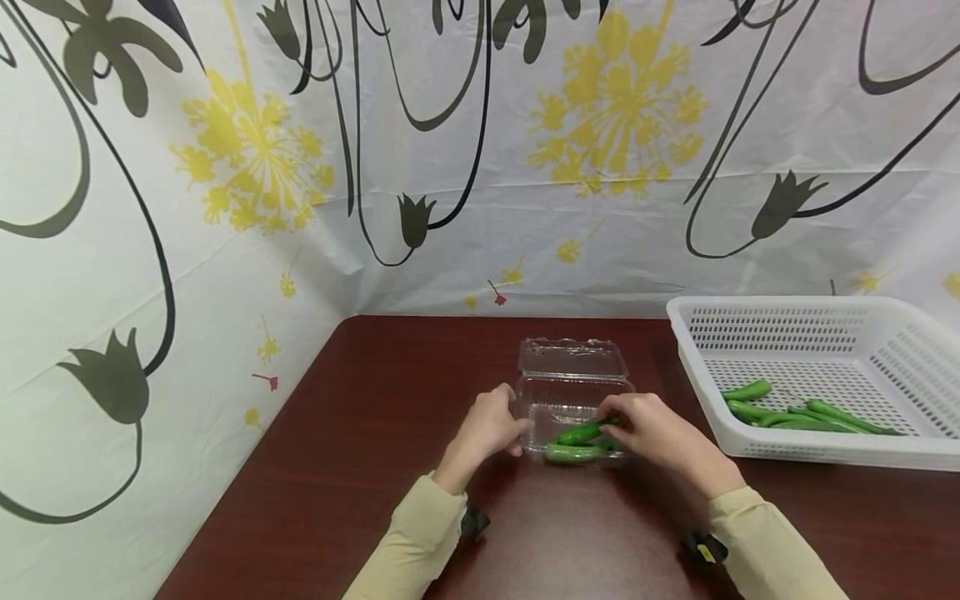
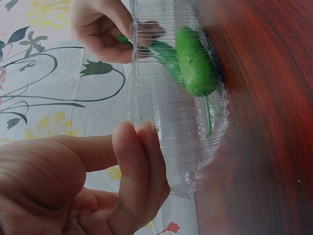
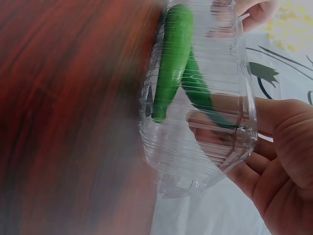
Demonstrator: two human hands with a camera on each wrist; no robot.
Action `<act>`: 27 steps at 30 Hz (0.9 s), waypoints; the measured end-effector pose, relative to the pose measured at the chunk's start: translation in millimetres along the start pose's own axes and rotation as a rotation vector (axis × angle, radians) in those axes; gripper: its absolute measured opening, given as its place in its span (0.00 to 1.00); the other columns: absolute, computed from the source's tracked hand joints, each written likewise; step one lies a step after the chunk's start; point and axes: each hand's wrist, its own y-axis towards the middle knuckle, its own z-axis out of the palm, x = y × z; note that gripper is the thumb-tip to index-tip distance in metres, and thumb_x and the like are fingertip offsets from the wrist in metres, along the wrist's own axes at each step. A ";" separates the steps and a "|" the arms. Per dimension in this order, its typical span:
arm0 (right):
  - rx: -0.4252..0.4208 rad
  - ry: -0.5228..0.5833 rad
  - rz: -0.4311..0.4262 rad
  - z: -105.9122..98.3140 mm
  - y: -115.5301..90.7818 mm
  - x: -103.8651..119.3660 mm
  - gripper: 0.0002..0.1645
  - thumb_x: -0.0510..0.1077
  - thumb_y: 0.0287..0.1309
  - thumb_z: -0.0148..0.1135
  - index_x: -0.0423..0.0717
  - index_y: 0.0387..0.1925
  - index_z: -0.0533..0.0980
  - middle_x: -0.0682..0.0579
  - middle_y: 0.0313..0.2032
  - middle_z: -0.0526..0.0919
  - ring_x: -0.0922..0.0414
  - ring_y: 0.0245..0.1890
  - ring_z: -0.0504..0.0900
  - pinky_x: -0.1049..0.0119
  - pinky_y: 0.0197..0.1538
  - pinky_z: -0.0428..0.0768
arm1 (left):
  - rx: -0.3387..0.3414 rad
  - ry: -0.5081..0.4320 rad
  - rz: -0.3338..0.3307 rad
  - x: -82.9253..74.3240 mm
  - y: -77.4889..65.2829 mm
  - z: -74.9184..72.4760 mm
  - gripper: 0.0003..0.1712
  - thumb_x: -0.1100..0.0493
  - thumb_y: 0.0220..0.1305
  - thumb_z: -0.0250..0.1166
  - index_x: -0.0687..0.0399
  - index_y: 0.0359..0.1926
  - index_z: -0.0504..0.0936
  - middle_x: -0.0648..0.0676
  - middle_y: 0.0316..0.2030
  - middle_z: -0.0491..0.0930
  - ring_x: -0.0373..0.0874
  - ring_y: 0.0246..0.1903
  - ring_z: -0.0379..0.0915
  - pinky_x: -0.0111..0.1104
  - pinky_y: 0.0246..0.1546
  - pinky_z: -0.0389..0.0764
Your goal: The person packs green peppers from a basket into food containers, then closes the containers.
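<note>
Right hand (image 1: pixel 663 435): pinches green chili (image 1: pixel 579 434)
Left hand (image 1: pixel 487 425): pinches clamshell (image 1: pixel 573 392)
Beside grip: second chili (image 1: pixel 570 453) inside
Basket (image 1: pixel 840 452), rightward: loose chilies (image 1: pixel 840 414) left

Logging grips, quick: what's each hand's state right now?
Left hand: closed, pinching a clear rectangular plastic box at its rim.
Right hand: closed, holding a long green pepper by one end.

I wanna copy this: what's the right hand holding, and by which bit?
The right hand holds a green pepper by its thinner end.
</note>
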 end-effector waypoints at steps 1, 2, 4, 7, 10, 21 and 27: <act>0.000 -0.001 0.000 0.3 0.0 0.1 0.08 0.35 0.47 0.67 0.49 0.29 0.78 0.61 0.26 0.78 0.68 0.25 0.74 0.70 0.28 0.75 | -0.001 -0.002 -0.001 -0.2 0.0 -0.2 0.27 0.59 0.53 0.67 0.66 0.51 0.69 0.50 0.13 0.75 0.35 0.07 0.72 0.34 0.43 0.76; 0.001 -0.004 -0.002 0.6 -0.1 0.2 0.08 0.35 0.47 0.67 0.49 0.30 0.78 0.61 0.26 0.79 0.68 0.25 0.74 0.69 0.28 0.76 | -0.001 -0.002 0.001 -0.4 -0.2 -0.2 0.27 0.59 0.53 0.67 0.66 0.51 0.69 0.50 0.13 0.75 0.35 0.07 0.72 0.34 0.43 0.76; -0.003 -0.012 -0.014 1.0 -0.1 0.4 0.08 0.35 0.46 0.67 0.48 0.30 0.79 0.60 0.27 0.79 0.67 0.26 0.75 0.68 0.29 0.76 | 0.001 -0.001 -0.002 -0.8 -0.6 -0.3 0.27 0.59 0.53 0.67 0.66 0.51 0.69 0.50 0.12 0.75 0.35 0.07 0.72 0.35 0.44 0.76; -0.012 -0.027 -0.036 1.8 0.0 0.8 0.08 0.34 0.46 0.67 0.47 0.30 0.79 0.59 0.27 0.80 0.65 0.27 0.77 0.67 0.31 0.77 | 0.004 0.005 -0.006 -1.7 -1.4 -0.9 0.27 0.59 0.53 0.67 0.65 0.52 0.69 0.50 0.11 0.75 0.36 0.07 0.72 0.36 0.46 0.75; -0.017 -0.037 -0.051 2.5 0.2 1.4 0.07 0.34 0.45 0.68 0.46 0.29 0.79 0.59 0.27 0.80 0.64 0.28 0.78 0.66 0.32 0.77 | 0.006 0.007 -0.008 -1.9 -1.9 -1.2 0.27 0.58 0.53 0.67 0.65 0.52 0.69 0.50 0.10 0.75 0.36 0.07 0.72 0.37 0.47 0.74; -0.016 -0.070 -0.051 5.7 0.1 4.6 0.07 0.35 0.45 0.68 0.46 0.29 0.79 0.59 0.27 0.79 0.65 0.28 0.76 0.67 0.31 0.77 | 0.008 0.000 -0.016 -1.5 -1.1 -1.0 0.28 0.58 0.53 0.67 0.65 0.52 0.69 0.50 0.10 0.75 0.37 0.07 0.73 0.38 0.48 0.74; -0.002 -0.075 -0.047 7.0 -0.7 6.3 0.07 0.36 0.45 0.69 0.46 0.30 0.80 0.58 0.29 0.78 0.64 0.29 0.77 0.67 0.32 0.77 | -0.001 0.003 -0.003 -1.7 -1.9 -0.4 0.27 0.59 0.53 0.67 0.66 0.52 0.69 0.50 0.11 0.75 0.36 0.07 0.72 0.36 0.47 0.74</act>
